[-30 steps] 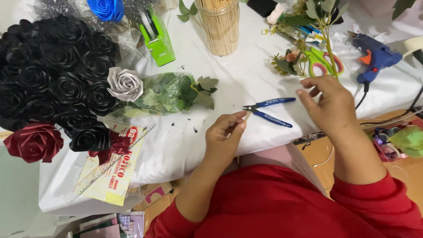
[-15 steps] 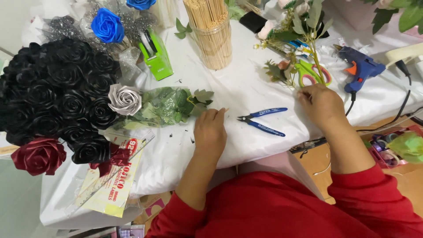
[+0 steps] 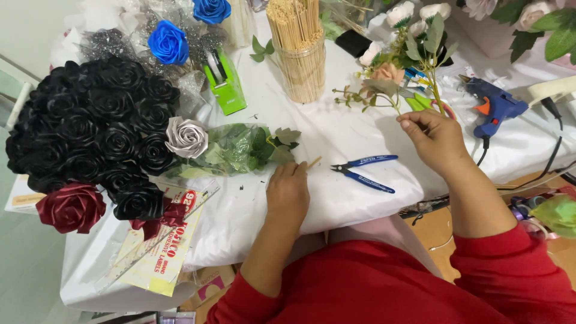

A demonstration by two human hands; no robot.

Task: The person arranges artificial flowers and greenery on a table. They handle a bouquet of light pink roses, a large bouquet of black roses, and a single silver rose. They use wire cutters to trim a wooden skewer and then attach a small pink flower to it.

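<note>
Left hand [image 3: 288,191] flat on white-covered counter [image 3: 336,204], fingers pinching small wooden stick [image 3: 314,162], right hand [image 3: 437,139] gripping leafy flower stem [image 3: 433,78], blue pliers [image 3: 363,170] between them, yellow label packet [image 3: 161,255] at counter's left edge, green tape dispenser [image 3: 225,84] behind.

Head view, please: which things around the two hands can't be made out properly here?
- Left hand: fingertips curl over a thin wooden stick; the grip is hidden.
- Right hand: whether it pinches the green stem is unclear.
- Glue gun: cord runs off the frame edge.
- Blue cutters: tips too small.
</note>
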